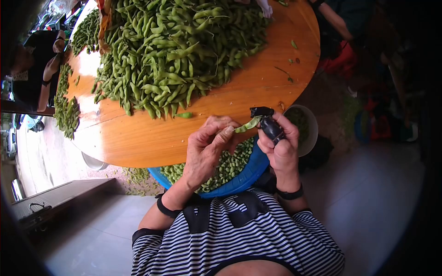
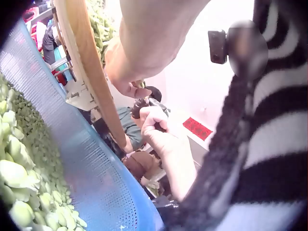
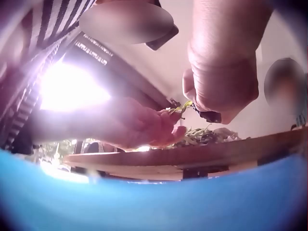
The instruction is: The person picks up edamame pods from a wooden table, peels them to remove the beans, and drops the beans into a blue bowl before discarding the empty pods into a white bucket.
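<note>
A green pod [image 1: 247, 124] stretches between the two hands, above the table's near edge. My left hand [image 1: 206, 148] pinches its left end between thumb and fingers. At the other end is my right hand [image 1: 282, 143], its fingers curled round a black tool [image 1: 271, 129] whose dark tip touches the pod. In the right wrist view the pod [image 3: 182, 110] also shows between the left hand [image 3: 139, 122] and the right hand [image 3: 224, 82]. Below the hands, shelled beans [image 1: 228, 168] lie in a blue basket [image 1: 221, 191].
A large heap of pods [image 1: 170, 50] covers much of the wooden table [image 1: 133, 142], with smaller piles at its left. A pale bucket [image 1: 313, 131] stands beside the right hand. Other people sit at the left and upper right. Pod scraps [image 1: 138, 177] lie on the floor.
</note>
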The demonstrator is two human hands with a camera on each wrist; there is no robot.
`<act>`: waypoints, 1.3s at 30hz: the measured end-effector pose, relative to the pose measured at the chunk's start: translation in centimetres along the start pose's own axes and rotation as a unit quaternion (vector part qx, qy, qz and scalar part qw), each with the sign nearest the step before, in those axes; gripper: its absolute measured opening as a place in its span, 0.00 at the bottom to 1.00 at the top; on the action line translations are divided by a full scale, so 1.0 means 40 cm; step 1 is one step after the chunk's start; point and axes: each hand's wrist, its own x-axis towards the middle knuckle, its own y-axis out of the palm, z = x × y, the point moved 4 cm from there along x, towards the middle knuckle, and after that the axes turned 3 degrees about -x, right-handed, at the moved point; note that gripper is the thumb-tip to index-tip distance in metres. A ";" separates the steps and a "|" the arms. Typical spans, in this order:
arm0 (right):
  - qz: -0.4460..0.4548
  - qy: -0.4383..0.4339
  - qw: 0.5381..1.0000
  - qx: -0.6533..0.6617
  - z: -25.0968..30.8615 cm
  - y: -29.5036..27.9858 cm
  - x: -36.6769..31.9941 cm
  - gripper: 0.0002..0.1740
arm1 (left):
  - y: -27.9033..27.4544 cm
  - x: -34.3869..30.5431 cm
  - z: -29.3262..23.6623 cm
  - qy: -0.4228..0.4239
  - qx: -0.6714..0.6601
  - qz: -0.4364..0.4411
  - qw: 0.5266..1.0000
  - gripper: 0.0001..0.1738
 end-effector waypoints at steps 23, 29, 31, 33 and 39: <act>0.023 0.139 0.990 0.018 -0.038 -0.015 0.015 0.21 | 0.013 -0.008 -0.002 -0.149 -0.054 0.100 0.982 0.14; 0.046 0.107 0.990 -0.074 -0.028 -0.030 0.016 0.21 | 0.002 -0.015 0.021 -0.151 -0.131 0.062 0.978 0.15; 0.086 0.101 0.980 -0.151 0.002 0.025 0.003 0.21 | 0.006 -0.014 0.020 -0.143 -0.131 0.047 0.980 0.17; 0.106 0.053 0.983 -0.140 0.004 0.029 0.004 0.22 | 0.013 -0.014 0.006 -0.124 -0.081 0.043 0.988 0.20; -0.003 0.047 0.984 -0.169 0.037 0.016 0.006 0.14 | -0.012 -0.035 -0.022 -0.154 -0.047 0.075 0.984 0.22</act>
